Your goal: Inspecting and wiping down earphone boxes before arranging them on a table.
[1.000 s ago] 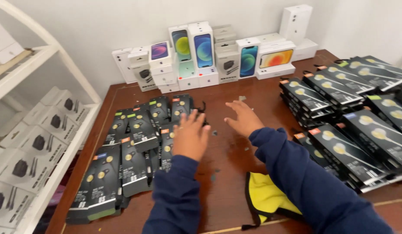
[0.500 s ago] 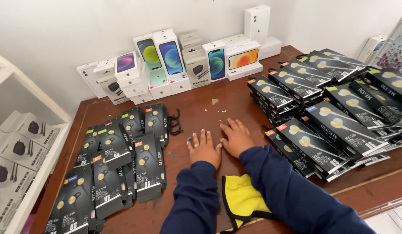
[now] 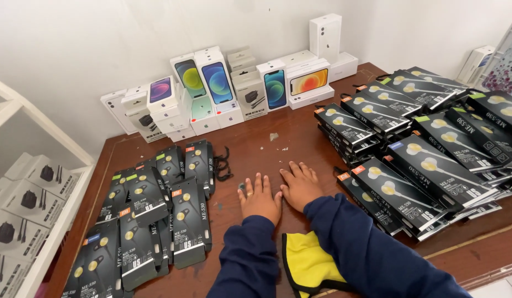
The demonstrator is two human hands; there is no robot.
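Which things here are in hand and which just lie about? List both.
In hand: left hand and right hand flat on the wooden table; black earphone packs at left and right.
Lying about: phone boxes, yellow cloth, charger boxes.

Black flat earphone packs (image 3: 156, 221) left and right; white phone boxes (image 3: 217, 88) behind.
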